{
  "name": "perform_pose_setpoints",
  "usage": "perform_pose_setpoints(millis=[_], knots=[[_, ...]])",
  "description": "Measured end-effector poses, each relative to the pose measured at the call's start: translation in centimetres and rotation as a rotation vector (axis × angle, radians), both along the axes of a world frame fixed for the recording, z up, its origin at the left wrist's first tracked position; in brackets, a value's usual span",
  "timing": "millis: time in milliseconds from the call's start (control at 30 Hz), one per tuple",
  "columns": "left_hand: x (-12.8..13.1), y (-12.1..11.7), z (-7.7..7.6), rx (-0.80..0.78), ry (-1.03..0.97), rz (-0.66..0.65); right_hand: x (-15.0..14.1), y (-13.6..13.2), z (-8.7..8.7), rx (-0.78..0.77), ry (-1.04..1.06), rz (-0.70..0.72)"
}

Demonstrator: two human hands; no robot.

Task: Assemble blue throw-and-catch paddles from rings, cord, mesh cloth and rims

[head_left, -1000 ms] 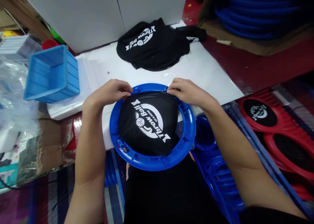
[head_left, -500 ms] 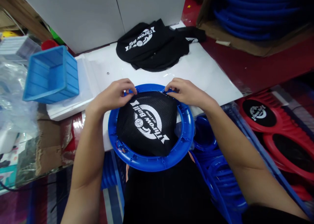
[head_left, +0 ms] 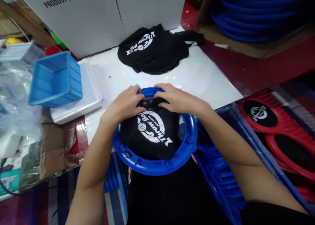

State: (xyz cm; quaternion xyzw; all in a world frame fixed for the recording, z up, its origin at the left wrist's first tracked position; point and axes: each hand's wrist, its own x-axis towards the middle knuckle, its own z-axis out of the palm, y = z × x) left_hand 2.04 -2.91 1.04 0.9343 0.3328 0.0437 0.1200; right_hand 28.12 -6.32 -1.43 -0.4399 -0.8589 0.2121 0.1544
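A blue plastic ring point(head_left: 183, 151) lies at the near edge of a white sheet point(head_left: 201, 77), partly over my lap. A black mesh net point(head_left: 152, 133) printed "Throw Ball" lies inside the ring. My left hand point(head_left: 125, 105) and my right hand point(head_left: 173, 98) meet at the ring's far side, fingers pinching the net's top edge against the rim. The near part of the net rests loose in the ring.
More black nets point(head_left: 152, 49) are piled at the back of the sheet before a white carton point(head_left: 98, 14). A blue basket point(head_left: 55, 78) stands left. Red rings with nets point(head_left: 278, 126) lie right, blue rings point(head_left: 221, 182) below, more in a box point(head_left: 256, 18).
Both hands slid inward along the net's top edge, from its two corners to the middle of the ring's far side. The view shifted slightly.
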Motion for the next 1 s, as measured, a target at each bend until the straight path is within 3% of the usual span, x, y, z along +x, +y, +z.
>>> perform_pose_setpoints(millis=[233,500,767,1000], knots=[[-0.7,1.5,-0.2,-0.388,-0.317,0.216,1.9,2.2,1.0,-0.229,0.231,0.012],[-0.6,1.7,0.1,-0.435,-0.413,0.307,2.0,1.7,-0.5,-0.375,0.537,-0.177],[-1.1,2.5,-0.8,-0.568,-0.52,0.359,2.1,2.9,-0.3,-0.305,0.378,-0.106],[-1.2,2.4,-0.8,-0.473,-0.484,0.312,2.0,3.3,-0.4,-0.267,0.302,-0.091]])
